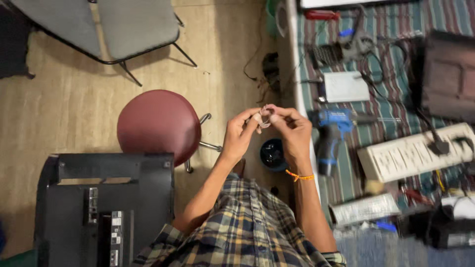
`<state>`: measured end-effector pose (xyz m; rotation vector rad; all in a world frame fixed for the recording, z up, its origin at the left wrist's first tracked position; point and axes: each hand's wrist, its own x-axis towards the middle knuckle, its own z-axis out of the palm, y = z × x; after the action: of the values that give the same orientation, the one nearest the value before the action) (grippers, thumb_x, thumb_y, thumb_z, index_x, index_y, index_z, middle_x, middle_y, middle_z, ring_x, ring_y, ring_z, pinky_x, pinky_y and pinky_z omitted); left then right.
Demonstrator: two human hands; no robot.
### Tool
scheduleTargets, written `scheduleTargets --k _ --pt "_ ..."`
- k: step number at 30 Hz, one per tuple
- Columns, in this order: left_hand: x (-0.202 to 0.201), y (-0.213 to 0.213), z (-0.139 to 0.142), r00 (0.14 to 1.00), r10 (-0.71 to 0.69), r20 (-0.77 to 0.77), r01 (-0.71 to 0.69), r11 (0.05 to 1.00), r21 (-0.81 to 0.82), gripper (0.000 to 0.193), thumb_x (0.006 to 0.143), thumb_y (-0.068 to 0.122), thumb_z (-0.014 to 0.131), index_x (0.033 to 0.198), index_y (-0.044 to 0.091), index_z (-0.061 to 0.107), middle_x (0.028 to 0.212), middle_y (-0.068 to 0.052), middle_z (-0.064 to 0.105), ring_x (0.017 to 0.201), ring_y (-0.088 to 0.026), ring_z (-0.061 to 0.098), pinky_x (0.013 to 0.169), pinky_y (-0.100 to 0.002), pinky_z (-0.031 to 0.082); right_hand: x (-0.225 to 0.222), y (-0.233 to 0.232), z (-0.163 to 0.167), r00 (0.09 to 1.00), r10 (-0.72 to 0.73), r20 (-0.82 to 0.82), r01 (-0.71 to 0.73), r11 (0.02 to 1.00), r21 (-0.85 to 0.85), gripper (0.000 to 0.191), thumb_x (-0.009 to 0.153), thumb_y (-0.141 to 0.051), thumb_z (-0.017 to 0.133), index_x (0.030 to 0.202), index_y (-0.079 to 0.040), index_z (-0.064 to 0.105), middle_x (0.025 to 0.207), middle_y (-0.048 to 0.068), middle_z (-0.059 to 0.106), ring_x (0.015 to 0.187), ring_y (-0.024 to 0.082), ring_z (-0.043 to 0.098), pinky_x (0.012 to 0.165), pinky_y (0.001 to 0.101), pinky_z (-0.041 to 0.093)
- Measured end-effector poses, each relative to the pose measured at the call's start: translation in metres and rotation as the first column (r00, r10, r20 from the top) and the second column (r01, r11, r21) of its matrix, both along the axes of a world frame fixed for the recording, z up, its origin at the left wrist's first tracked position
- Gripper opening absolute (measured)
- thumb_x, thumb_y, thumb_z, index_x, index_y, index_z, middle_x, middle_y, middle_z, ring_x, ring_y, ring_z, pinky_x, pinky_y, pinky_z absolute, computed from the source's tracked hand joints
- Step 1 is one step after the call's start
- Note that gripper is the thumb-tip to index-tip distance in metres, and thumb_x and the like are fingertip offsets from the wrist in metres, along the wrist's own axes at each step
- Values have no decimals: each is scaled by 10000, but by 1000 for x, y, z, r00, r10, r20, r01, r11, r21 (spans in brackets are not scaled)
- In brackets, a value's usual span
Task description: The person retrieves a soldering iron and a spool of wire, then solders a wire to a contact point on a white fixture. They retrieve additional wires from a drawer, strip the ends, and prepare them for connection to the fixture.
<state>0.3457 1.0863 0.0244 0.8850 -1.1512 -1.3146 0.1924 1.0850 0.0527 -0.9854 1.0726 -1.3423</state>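
Small pale looped piece, maybe wire or tape (265, 118), too blurred to identify, pinched between both hands above the floor, frame centre. Left hand (240, 133) fingertips clamp it from 9 o'clock; right hand (293, 129), orange thread band at the wrist, clamps from 3 o'clock. Round maroon padded stool (159, 126) at 9 o'clock of the hands. Blue cordless drill (332, 129) at 3 o'clock on the striped cloth-covered bench (396, 89). Black flat panel casing (104, 202) at 8 o'clock.

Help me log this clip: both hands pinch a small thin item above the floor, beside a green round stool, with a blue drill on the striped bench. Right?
Not quite: the head view shows the round stool is dark red, not green. The left hand and right hand do pinch a small thin item, with the blue drill on the striped bench.
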Motion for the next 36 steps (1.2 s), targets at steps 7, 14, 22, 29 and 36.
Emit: scheduleTargets --k 7,14,22,29,36 --pt "45 -104 20 938 215 273 -184 974 -134 183 1012 46 581 1134 0 709 1047 -68 674 850 -139 648 726 -269 544 16 -107 -16 960 76 -268 -78 997 3 117 964 -94 766 935 -2 699 839 -13 663 752 47 546 676 221 443" --pt "84 -212 36 653 570 499 -325 806 -494 144 1000 39 631 1112 50 721 1026 -112 656 928 -277 674 795 -364 546 10 -202 -15 769 386 510 -550 806 218 277 1078 -216 621 859 -52 579 776 -4 555 636 98 497 528 252 410" --pt "84 -386 38 772 376 513 -195 908 -371 135 1028 83 614 1113 32 705 1007 -100 661 875 -206 655 772 -306 519 46 -360 -7 981 58 186 -72 995 68 171 1069 -174 586 1052 -18 654 859 33 640 689 97 565 596 244 477" --pt "41 -517 25 908 -1 419 102 970 -220 192 1077 136 578 1171 7 684 971 -55 626 855 -124 604 763 -264 494 21 -480 1 983 53 175 -61 997 42 256 1006 -120 654 1222 10 702 910 30 701 710 86 606 628 229 499" --pt "8 -599 12 829 -508 234 525 851 -14 229 1110 140 536 1183 -25 677 996 -66 589 894 -117 586 789 -271 496 -7 -519 -16 939 -123 320 103 992 78 122 985 -90 736 1022 16 687 804 44 673 662 105 610 603 233 490"
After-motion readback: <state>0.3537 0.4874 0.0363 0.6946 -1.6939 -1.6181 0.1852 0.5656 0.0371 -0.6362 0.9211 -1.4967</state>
